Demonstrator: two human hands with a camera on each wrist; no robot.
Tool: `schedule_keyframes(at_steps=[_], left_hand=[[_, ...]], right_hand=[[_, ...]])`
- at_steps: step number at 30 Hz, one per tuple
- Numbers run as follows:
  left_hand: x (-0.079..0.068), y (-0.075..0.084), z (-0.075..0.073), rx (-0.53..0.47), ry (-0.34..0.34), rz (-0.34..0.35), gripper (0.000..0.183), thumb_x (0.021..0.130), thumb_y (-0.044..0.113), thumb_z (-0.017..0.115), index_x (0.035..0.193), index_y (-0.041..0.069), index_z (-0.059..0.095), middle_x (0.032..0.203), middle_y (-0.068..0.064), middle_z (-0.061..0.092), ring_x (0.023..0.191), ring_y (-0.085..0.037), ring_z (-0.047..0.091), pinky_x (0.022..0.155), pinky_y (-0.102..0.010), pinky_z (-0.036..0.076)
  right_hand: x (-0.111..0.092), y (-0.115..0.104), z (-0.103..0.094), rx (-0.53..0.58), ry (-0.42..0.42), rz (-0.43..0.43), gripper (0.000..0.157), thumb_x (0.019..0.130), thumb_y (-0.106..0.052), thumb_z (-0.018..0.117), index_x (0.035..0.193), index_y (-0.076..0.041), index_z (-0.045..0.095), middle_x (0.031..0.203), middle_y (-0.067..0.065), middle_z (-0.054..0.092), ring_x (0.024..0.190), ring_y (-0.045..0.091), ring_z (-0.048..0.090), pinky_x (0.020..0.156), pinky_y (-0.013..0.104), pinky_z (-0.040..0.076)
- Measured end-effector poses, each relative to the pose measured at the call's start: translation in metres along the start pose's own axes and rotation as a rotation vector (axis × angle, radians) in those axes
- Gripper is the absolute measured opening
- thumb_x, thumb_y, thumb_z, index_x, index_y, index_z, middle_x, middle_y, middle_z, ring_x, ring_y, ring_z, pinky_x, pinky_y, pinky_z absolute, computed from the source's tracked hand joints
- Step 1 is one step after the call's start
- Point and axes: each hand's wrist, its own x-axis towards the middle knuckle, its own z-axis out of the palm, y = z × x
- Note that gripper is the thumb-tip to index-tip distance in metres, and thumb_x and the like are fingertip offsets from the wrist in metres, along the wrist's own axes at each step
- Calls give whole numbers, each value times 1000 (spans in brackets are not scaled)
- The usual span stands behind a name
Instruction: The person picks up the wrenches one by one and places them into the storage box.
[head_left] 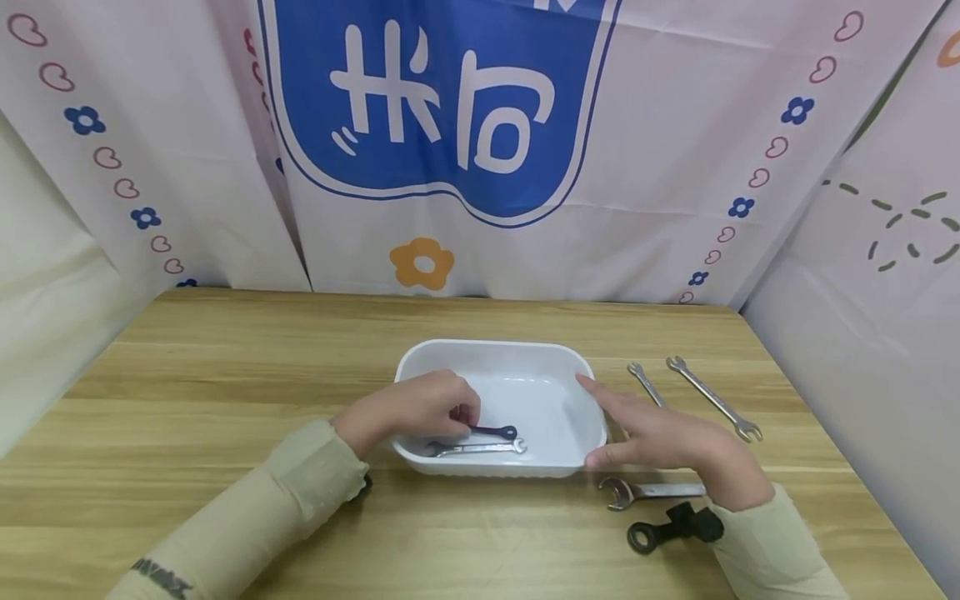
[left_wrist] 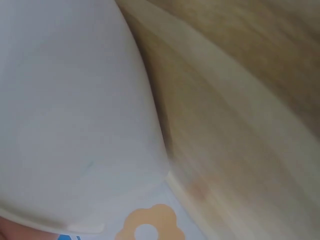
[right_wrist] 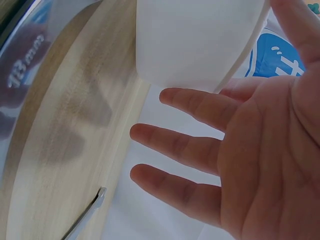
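The left hand [head_left: 433,404] reaches over the left side of a white plastic bin [head_left: 495,345] that sits on the wooden counter [head_left: 187,400]. Its fingers are curled, and it seems to pinch one end of a small dark wrench [head_left: 504,432] between thumb and finger. That wrench is down low in the bin, with its ring end poking out to the right. A silver wrench [head_left: 480,447] lies just beside it, on the side near the person. I cannot tell if the two touch. The right hand [head_left: 648,429] is open, with its fingers spread, and it holds nothing. It rests against the right side of the bin. Past that hand, a short silver wrench [head_left: 645,383] and a long silver wrench [head_left: 716,400] lie on the counter. A big silver wrench [head_left: 667,491] lies nearer the person, with part of it hidden by the right arm. The dark wrench could slip, because only its end looks held, and it could clink down on the silver one. The silver one could get bumped too, since it is so near the fingers. If the left arm leans on the rim, the bin might tip or slide, as the right hand only touches it. The right sleeve is close to the big wrench and could push it.
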Motion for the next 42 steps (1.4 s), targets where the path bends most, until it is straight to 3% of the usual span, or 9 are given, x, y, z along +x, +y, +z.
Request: schedule_keyframes(at_steps=[22,28,34,37,42], left_hand=[[1,1,-4,92,52,30,11,84,16,63,73,19,63,63,12,53,63,-4,50,62,-20,43],[-11,6,-9,78,121,12,13,88,22,60,94,15,69,89,8,65,88,-10,56,83,-28,47],[-29,8,-17,105,263,-12,29,88,36,61,109,16,66,110,5,62,111,-13,50,98,-34,43],[-37,5,-19,136,323,-11,42,86,47,59,116,17,62,119,6,59,120,-14,46,103,-37,39],[-47,0,-13,185,355,-63,72,82,69,47,133,18,51,137,3,48,134,-18,35,108,-43,33]], right_hand=[[1,2,-1,21,2,-20,104,78,-50,66,149,-4,5,152,23,14,139,38,16,110,54,18],[2,1,-1,5,-2,-11,105,77,-52,66,149,-4,6,152,23,15,139,38,17,110,55,19],[1,0,-3,5,-4,-8,105,77,-51,66,149,-5,5,152,23,15,139,39,17,110,55,18],[1,1,-2,14,-6,-4,105,77,-51,66,149,-6,5,152,22,13,140,38,15,111,54,18],[0,0,-1,17,-6,-5,105,77,-50,66,149,-5,5,153,22,13,140,38,15,111,54,18]])
